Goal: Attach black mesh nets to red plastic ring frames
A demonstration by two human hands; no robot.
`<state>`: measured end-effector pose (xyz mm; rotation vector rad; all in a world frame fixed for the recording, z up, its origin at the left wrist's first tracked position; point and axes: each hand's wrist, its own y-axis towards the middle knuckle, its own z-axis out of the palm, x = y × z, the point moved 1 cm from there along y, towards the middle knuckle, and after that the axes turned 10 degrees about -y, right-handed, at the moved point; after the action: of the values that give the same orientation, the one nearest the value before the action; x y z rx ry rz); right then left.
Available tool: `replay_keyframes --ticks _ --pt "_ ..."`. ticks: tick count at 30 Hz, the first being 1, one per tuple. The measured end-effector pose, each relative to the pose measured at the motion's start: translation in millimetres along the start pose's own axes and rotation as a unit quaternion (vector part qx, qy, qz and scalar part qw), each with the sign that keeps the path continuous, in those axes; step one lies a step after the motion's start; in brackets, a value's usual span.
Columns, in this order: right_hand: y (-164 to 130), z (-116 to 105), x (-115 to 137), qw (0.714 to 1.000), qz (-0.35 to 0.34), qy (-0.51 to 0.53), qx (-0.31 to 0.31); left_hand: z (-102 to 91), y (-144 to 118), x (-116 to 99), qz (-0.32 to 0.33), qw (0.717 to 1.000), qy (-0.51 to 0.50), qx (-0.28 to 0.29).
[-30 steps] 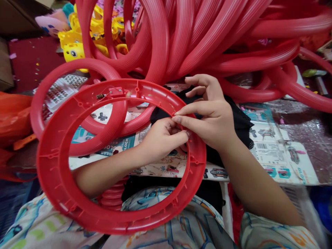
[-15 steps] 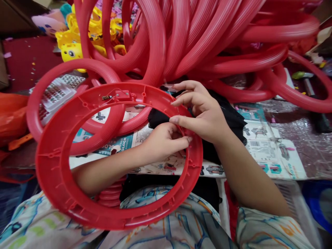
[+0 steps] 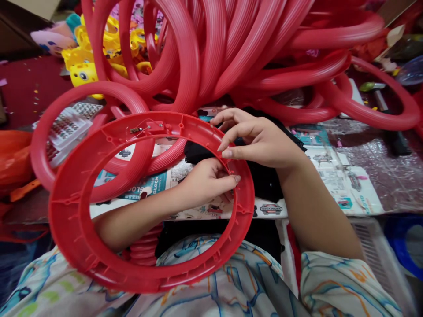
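Note:
A hollow red plastic ring (image 3: 68,207) is tilted over my lap, its ribbed inner side facing me. Inside its upper part sit a small red box (image 3: 154,127) with thin wires and a metal spring (image 3: 135,130). My left forearm passes through the ring's opening, and my left hand (image 3: 213,180) is closed on the right part of its inner rim, thumb on top. My right hand (image 3: 254,138) is at the upper right of the ring, fingers bent, thumb and forefinger tips pinched together close to the rim. Whatever is between those tips is too small to make out.
A large pile of ridged red hoops (image 3: 228,48) fills the back of the table. Yellow toy parts (image 3: 84,75), a clear compartment box (image 3: 71,127) and an orange bag (image 3: 15,154) are at the left. Black cloth (image 3: 267,180) lies on printed cardboard (image 3: 350,185); a hammer (image 3: 381,99) is at right.
The background has shifted a little to the left in view. My right thumb and forefinger have drawn closer together by the rim. My left hand keeps its grip on the ring.

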<state>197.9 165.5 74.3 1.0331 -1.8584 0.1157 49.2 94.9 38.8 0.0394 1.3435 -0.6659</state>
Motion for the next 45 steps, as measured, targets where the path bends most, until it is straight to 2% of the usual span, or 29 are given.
replay_keyframes --ticks 10,16,22,29,34,39,45 --pt "3.4 7.6 -9.6 1.000 0.003 -0.002 -0.012 1.9 -2.9 2.8 -0.063 0.997 0.016 0.029" --pt "3.4 7.0 -6.5 1.000 0.019 0.016 -0.019 1.7 -4.0 5.1 -0.043 0.996 0.045 0.057" --pt "4.1 3.2 -3.0 0.999 0.026 0.011 0.016 5.0 -7.9 2.7 -0.033 0.994 0.057 0.085" --pt "4.2 1.8 -6.2 0.996 0.055 0.037 0.064 8.1 -11.8 0.1 -0.042 0.994 0.054 0.080" --pt "4.6 0.8 -6.0 0.995 0.057 0.037 0.067 8.2 -12.3 0.0 -0.055 0.994 0.039 0.084" --pt "4.3 -1.4 -5.6 0.998 0.032 0.005 0.055 5.7 -9.2 -2.6 -0.023 0.996 0.019 0.089" --pt "3.0 -2.0 -3.6 0.998 0.032 0.003 0.048 -0.1 -5.7 -5.0 -0.044 0.995 0.007 0.092"
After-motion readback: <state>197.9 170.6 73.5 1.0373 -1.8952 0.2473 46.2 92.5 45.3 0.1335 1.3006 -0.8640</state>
